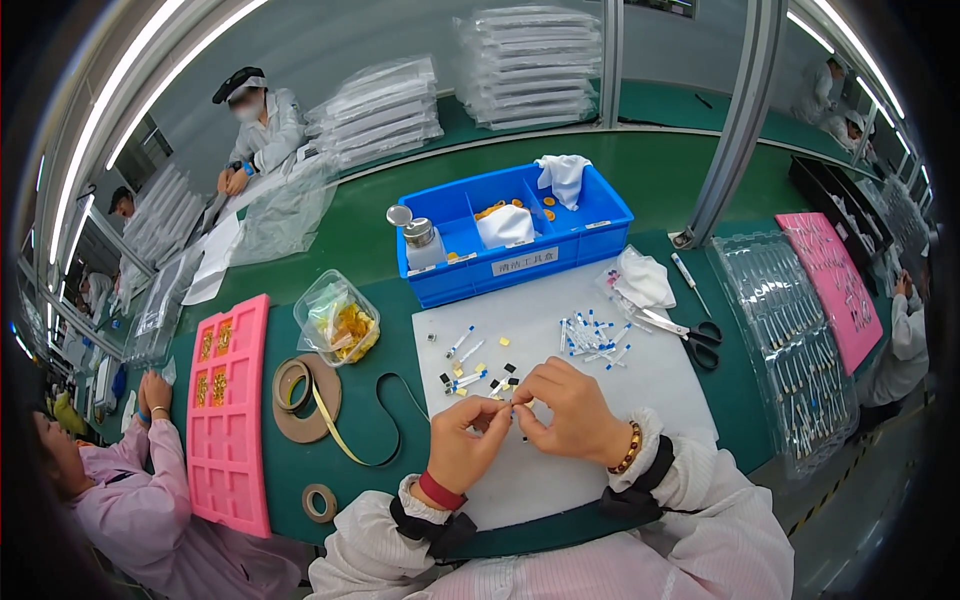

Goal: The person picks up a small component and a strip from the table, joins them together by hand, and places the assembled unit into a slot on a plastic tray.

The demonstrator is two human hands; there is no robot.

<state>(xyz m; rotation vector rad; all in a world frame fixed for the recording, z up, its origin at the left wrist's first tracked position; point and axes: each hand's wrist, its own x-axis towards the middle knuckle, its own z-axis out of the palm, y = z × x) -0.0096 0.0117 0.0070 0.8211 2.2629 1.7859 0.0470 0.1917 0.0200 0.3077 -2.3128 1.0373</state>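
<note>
Over the white mat (560,490), my left hand (466,440) and my right hand (578,408) meet fingertip to fingertip. Both are closed in a pinch around something tiny, mostly hidden by the fingers. Just beyond the left hand lie a few blue-and-white strips (462,383), with small black squares (510,368) and yellow squares (503,342) scattered around them. A loose pile of similar blue-and-white pieces (590,337) rests beyond the right hand.
A blue divided bin (520,272) with a metal-topped bottle (420,240) stands behind the mat. Scissors (705,345) and a white cloth (645,280) lie right, beside a clear tray (745,330). Tape rolls (330,400), a plastic tub (372,325) and a pink tray (228,455) sit left, near a co-worker.
</note>
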